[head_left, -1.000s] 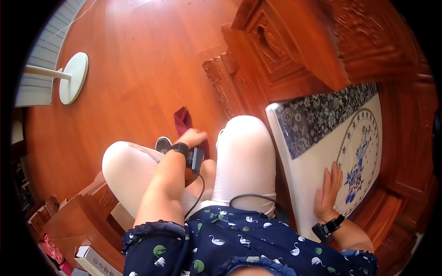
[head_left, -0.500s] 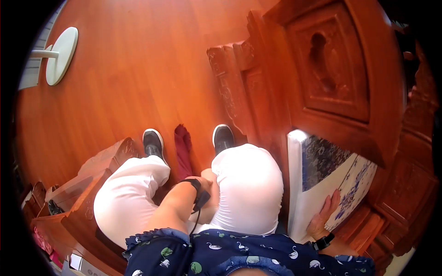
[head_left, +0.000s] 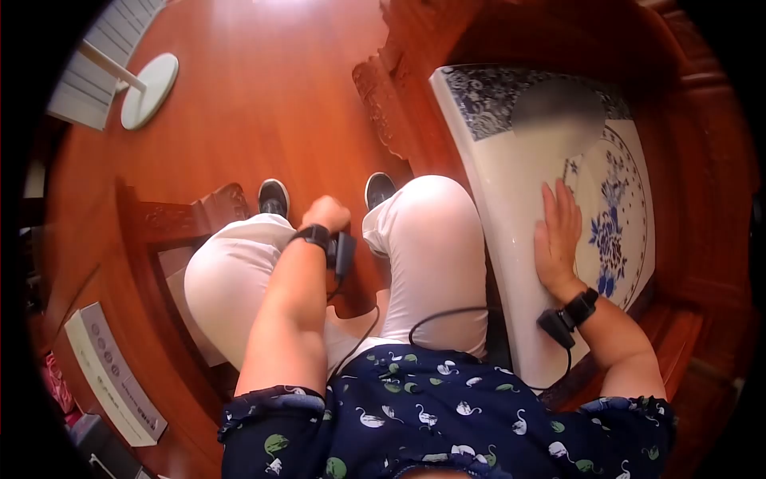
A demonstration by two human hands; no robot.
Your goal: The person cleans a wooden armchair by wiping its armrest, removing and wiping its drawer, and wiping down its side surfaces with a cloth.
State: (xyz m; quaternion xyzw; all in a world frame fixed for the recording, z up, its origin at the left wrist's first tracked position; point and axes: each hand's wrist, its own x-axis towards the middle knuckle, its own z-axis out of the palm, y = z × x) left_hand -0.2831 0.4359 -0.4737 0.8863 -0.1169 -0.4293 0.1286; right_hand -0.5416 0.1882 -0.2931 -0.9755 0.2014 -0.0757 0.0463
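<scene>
My left hand (head_left: 325, 214) is closed in front of my knees, above the wooden floor. Its fingers curl away from view, so anything inside them is hidden. My right hand (head_left: 558, 235) lies flat with its fingers out on a white seat cushion (head_left: 511, 207) patterned with blue flowers and a dark patterned band. This cushion rests on a carved reddish wooden seat (head_left: 383, 108). Each wrist wears a black strap with a small box and a cable.
My knees (head_left: 435, 247) and dark shoes (head_left: 274, 197) are in the middle. On a wooden surface at left lies a long white box (head_left: 116, 375). A stand with a round white base (head_left: 150, 92) is at the far left of the floor (head_left: 263, 104).
My left hand has come up from between my legs. The dark red cloth on the floor no longer shows. My view has shifted, and more of the cushion under my right hand is visible.
</scene>
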